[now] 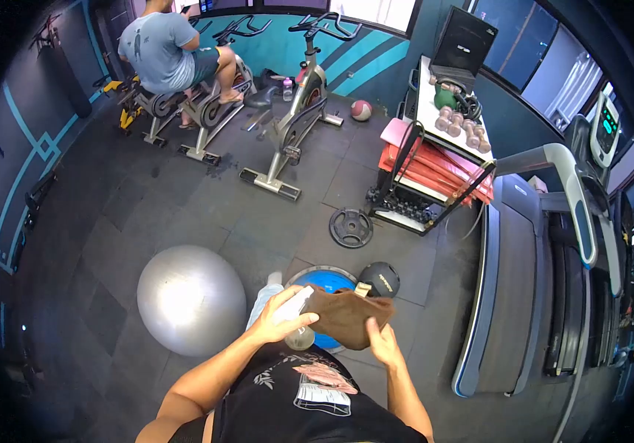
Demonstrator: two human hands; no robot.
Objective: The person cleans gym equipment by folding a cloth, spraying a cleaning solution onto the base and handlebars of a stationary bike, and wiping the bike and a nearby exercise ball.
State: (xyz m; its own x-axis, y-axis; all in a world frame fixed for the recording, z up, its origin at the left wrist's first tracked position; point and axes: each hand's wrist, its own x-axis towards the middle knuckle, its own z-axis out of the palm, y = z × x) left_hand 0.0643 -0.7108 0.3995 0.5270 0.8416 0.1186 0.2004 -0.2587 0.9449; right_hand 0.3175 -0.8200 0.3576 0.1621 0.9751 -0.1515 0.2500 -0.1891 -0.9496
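Observation:
A brown cloth (348,316) is stretched between my two hands in front of my body. My left hand (280,319) is closed on the cloth's left edge, along with a white object (295,304) whose kind I cannot make out. Just below that hand shows a round, cloudy, see-through thing (300,339), perhaps part of the same object. My right hand (382,344) grips the cloth's right side, thumb on top. Beneath the cloth, partly hidden, lies a blue balance dome (324,277). A black medicine ball (380,280) sits beside the dome.
A silver exercise ball (191,299) rests at left. A weight plate (351,227) lies ahead, near a rack with red mats (435,168) and dumbbells (450,122). Treadmills (509,288) line the right. Exercise bikes (291,125) stand ahead; a person (158,52) sits on one.

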